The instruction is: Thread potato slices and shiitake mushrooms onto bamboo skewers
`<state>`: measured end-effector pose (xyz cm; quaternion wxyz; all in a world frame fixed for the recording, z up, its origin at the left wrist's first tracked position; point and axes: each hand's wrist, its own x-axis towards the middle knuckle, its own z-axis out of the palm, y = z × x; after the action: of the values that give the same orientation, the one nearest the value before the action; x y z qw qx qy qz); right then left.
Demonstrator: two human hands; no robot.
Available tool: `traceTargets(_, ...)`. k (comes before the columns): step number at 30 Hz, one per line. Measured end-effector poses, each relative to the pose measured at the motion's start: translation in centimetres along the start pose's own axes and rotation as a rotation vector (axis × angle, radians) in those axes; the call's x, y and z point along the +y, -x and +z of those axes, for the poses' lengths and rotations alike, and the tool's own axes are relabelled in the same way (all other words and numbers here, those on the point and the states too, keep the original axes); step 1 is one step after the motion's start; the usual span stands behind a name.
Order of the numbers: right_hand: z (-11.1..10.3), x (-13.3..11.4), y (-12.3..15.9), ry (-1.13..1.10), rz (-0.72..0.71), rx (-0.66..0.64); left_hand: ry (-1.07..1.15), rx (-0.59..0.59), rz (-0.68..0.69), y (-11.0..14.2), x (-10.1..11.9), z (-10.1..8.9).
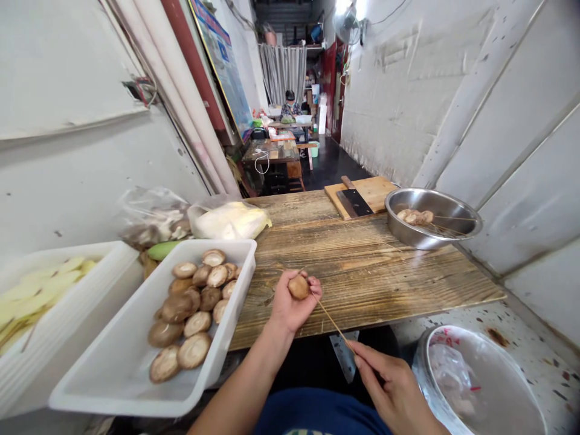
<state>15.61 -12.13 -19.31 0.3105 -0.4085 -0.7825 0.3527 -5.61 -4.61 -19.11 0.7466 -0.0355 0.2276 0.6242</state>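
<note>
My left hand (292, 302) is closed around a brown mushroom (298, 287) just above the near edge of the wooden table (326, 241). Between thumb and fingers my right hand (385, 380) pinches the lower end of a thin wooden skewer (333, 320). The skewer slants up to the left, and its upper part reaches the mushroom in my left hand. How far it goes in is hidden by the fingers. Left of my hands, a white plastic tub (113, 356) holds several loose mushrooms (197, 323), some with stems up and some with caps up.
A steel bowl (435, 235) with skewered mushrooms stands at the right. Behind it a cleaver (354, 202) lies on a cutting board (378, 190). Pale slices (49, 290) fill another tub at far left. Plastic bags (231, 220) sit behind the tubs. A lined bin (502, 386) is lower right. A person (290, 107) sits far back.
</note>
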Motion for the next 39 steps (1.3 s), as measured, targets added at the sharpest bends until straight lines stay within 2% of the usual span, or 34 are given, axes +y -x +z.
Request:
traceTargets(3,0.1,-0.1,0.0,-0.001,0.004,-0.02,-0.002,-0.034,-0.04,0.0,-0.1,0.1)
traceTargets(7,-0.1,-0.2,-0.2,0.013,0.01,-0.012,-0.05,0.024,-0.147,-0.2,-0.1,0.2)
traceTargets(13,-1.2,0.2,-0.5,0.058,0.028,0.068,-0.075,0.115,-0.006,-0.7,-0.1,0.0)
traceTargets(17,-1.5,0.3,-0.7,0.088,0.009,0.097,-0.074,0.067,-0.008,-0.6,-0.2,0.1)
traceTargets(25,-1.3,0.3,-0.6,0.083,0.034,0.025,-0.125,0.111,0.09,-0.1,-0.3,0.9)
traceTargets(33,-1.4,-0.2,-0.4,0.042,0.065,0.001,-0.221,0.128,0.03,0.1,-0.2,0.9)
traceTargets(39,-1.0,-0.2,-0.1,0.014,0.075,-0.041,-0.163,0.153,0.083,-0.1,-0.5,0.8)
